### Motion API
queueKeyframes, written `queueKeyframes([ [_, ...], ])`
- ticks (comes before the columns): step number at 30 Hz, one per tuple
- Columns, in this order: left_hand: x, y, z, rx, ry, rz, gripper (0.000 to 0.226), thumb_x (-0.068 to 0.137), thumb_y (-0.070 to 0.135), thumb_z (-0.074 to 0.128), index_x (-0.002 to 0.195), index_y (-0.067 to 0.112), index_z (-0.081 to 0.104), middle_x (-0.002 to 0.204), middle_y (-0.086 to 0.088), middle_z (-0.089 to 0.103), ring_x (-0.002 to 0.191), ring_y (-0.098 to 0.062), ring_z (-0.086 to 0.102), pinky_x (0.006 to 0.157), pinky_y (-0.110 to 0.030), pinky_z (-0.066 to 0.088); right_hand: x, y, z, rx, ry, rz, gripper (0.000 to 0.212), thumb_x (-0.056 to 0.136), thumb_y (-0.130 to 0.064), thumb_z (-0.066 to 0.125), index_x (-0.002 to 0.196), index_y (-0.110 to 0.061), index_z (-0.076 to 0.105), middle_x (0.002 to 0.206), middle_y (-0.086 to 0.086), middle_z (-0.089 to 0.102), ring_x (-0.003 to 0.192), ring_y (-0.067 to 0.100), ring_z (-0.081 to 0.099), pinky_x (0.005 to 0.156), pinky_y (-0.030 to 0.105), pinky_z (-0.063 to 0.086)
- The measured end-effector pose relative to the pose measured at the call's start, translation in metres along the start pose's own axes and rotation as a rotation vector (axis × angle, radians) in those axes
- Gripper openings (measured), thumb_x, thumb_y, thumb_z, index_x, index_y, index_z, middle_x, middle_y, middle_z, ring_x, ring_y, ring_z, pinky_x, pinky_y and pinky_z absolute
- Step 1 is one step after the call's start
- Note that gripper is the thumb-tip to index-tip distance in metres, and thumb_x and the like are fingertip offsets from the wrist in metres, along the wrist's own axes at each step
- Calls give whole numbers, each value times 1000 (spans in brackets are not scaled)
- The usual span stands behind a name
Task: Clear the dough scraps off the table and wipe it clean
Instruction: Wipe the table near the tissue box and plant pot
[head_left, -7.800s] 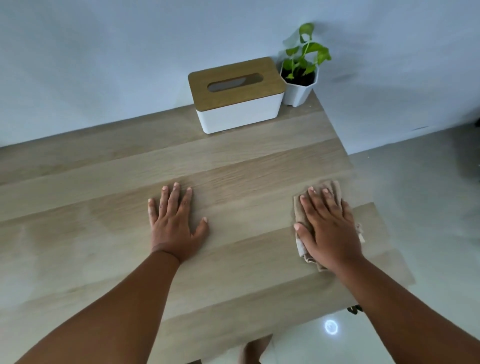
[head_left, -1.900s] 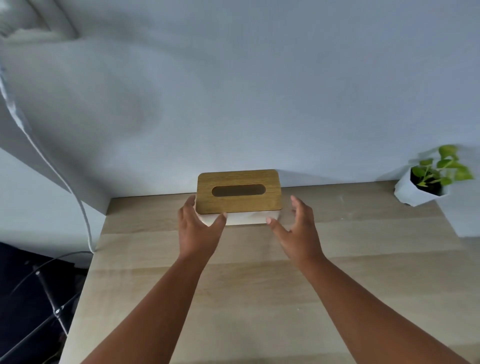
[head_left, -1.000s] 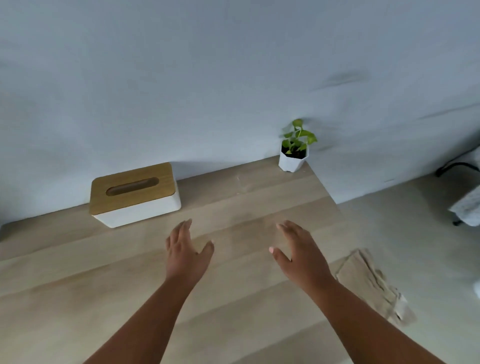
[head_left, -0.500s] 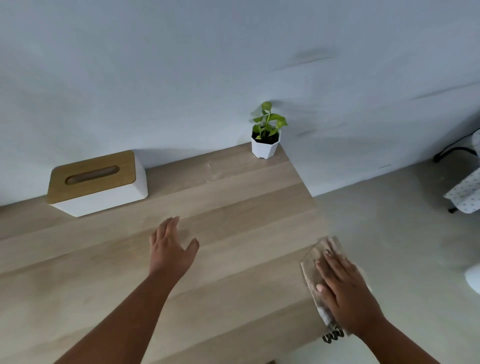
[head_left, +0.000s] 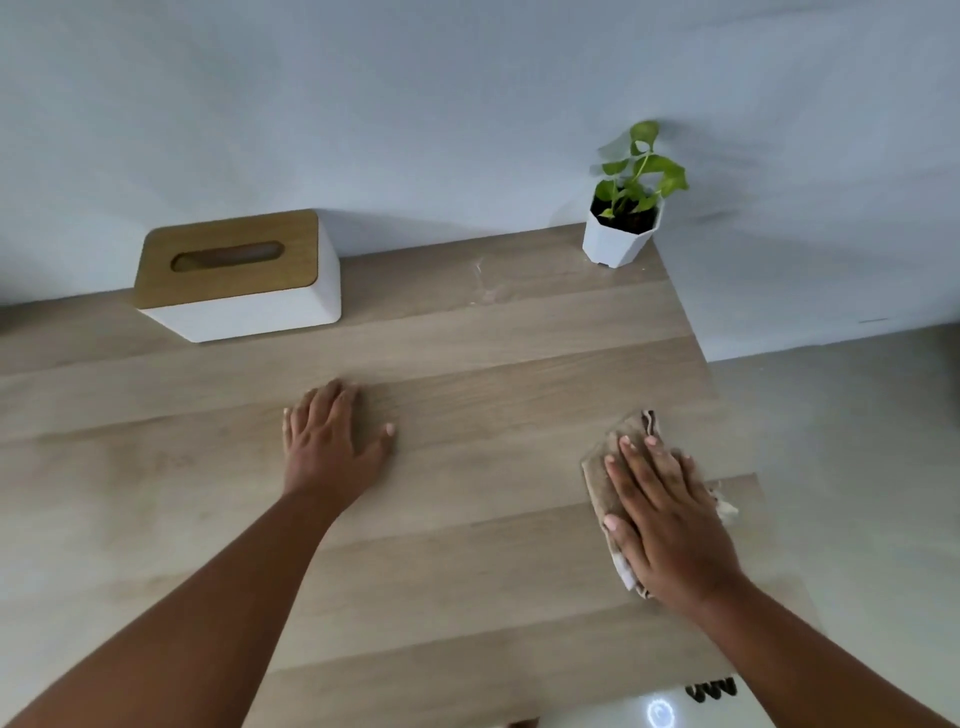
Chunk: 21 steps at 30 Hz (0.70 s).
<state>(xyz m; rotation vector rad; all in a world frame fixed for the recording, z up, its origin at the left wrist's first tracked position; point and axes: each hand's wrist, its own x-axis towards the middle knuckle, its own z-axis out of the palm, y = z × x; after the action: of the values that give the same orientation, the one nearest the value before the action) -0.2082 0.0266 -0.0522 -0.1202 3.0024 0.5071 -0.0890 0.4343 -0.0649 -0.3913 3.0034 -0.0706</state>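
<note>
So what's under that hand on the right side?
A brownish cloth lies under the right hand, flat on the wooden table. Its edges poke out around the straight fingers. The middle of the cloth and the table beneath it are covered, so they cannot be seen.

No text, label, brand or number can be read anywhere; the tissue box (head_left: 234, 275) and plant pot (head_left: 618, 241) seem unmarked.

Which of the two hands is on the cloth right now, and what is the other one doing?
The right hand presses flat on the beige cloth near the table's right edge. The left hand rests open on bare wood, nothing beneath it.
</note>
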Motion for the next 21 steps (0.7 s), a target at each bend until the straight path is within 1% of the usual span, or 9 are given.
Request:
queueKeyframes([
  [3,10,-8,-1,24,23,-16,77,92,65,57,152,20,43,165,-4,31,156,-27,17,128,-53,8,35,-17,-1,4,4,16,68,101,-48,41,159,-13,36,169,13,25,157,37,19,120,63,23],
  [8,35,-18,-2,45,42,-34,88,85,72,46,155,18,38,167,-6,27,157,-27,14,128,-54,6,88,-36,1,-28,-5,26,65,103,-41,32,157,-7,37,169,15,25,156,35,22,122,62,21],
  [12,51,-12,7,91,47,-56,88,87,76,43,158,24,31,170,-5,19,159,-27,6,126,-60,1,117,-39,4,-34,21,25,66,102,-44,33,159,-10,34,170,13,21,158,33,16,122,63,18],
  [15,53,-12,16,129,91,-67,88,86,77,39,157,25,30,169,-5,21,159,-27,8,125,-63,4,135,-37,6,-33,41,40,66,102,-45,34,160,-13,32,171,11,18,159,31,11,123,62,16],
  [21,55,-14,20,129,116,-70,89,86,77,41,157,24,32,169,-6,23,159,-26,8,125,-63,5,198,-43,-5,-8,38,117,65,104,-43,24,162,-13,26,172,10,13,160,29,6,125,60,14],
])
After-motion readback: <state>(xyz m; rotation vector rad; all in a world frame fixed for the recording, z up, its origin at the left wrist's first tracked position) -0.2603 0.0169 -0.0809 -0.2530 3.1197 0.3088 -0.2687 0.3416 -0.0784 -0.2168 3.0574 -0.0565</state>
